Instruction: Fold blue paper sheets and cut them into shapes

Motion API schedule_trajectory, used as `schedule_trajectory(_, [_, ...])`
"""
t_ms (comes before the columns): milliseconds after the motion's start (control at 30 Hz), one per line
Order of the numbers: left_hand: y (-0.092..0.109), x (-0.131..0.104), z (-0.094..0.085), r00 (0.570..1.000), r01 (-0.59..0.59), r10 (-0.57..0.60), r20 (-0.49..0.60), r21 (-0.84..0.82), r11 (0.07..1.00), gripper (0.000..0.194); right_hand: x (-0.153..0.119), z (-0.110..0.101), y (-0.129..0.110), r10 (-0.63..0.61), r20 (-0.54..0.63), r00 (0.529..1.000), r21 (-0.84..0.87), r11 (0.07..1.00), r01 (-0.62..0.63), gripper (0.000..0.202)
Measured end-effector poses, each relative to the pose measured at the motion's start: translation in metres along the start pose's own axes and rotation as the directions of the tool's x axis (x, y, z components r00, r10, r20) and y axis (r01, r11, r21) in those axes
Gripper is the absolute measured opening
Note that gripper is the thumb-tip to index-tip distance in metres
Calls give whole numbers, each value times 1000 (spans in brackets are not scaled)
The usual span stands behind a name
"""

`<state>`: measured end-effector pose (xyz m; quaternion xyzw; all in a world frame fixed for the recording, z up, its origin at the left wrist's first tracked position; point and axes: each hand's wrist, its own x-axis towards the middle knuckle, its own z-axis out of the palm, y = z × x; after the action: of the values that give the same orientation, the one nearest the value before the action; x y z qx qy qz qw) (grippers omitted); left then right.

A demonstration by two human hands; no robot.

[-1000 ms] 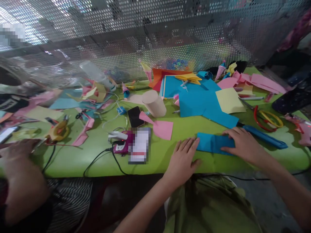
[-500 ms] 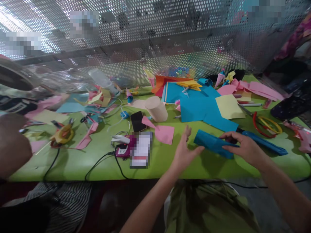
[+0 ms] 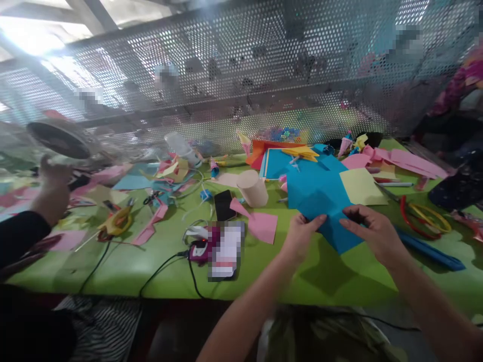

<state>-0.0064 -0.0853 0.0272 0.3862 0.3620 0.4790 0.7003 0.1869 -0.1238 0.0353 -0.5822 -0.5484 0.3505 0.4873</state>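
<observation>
Blue paper (image 3: 332,221) held off table (tilted, corner down), left hand (image 3: 302,234), right hand (image 3: 372,234) pinching edges

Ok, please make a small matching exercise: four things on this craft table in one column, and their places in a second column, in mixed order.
Things:
1. blue paper
2. black phone
3. beige paper roll
4. red and yellow rings

Places:
A. lying flat, left of the roll
B. held above the green table by the left hand and right hand
C. on the table, right of the right hand
D. beside the pink paper, behind it

Pairs: 1-B, 2-A, 3-D, 4-C
</observation>
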Motion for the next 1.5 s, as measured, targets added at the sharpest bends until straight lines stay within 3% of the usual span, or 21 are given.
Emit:
schedule_trajectory(167, [-3,8,-14,998,10,-13,66,47,999,66,14,-7,-2,-183,16,983,-177,967,183,27])
schedule_trajectory(233, [0,7,-24,984,8,-13,178,25,1000,73,20,-13,-5,-298,34,954,-277,914,296,19])
schedule_trajectory(367, [15,4,-37,901,-21,-24,434,100,995,74,30,-21,-17,-417,72,906,-411,816,408,9])
schedule_trajectory(533, [21,2,-37,887,57,-148,437,214,975,73,35,-18,-22,-572,74,817,-579,643,502,12])
schedule_trajectory(700, [17,2,-36,893,114,-188,410,198,974,74,33,-16,-11,-644,70,762,-542,617,571,13])
schedule_trajectory(867, [11,4,-37,887,176,-231,401,169,970,80,30,-20,-5,-620,66,781,-485,664,569,14])
schedule_trajectory(1033, [-4,13,-33,951,229,-249,184,127,965,96,26,-16,-4,-600,111,792,-435,687,582,16])
schedule_trajectory(1100, [-8,15,-31,964,220,-226,139,58,974,84,23,-14,-6,-560,92,823,-383,743,549,25])
schedule_trajectory(1200, [-9,16,-29,981,181,-177,72,-54,982,60,18,-10,-6,-430,15,903,-258,871,419,50])
schedule_trajectory(1300, [-8,16,-30,991,136,-135,18,-99,986,52,16,-8,-3,-189,65,980,-93,977,194,43])
schedule_trajectory(1400, [-8,16,-31,994,111,-109,21,-111,988,51,15,-6,0,-7,165,986,-32,999,12,42])
schedule_trajectory(1500, [-9,16,-31,992,122,-122,11,-109,987,53,16,-3,2,47,219,975,-16,999,-44,42])
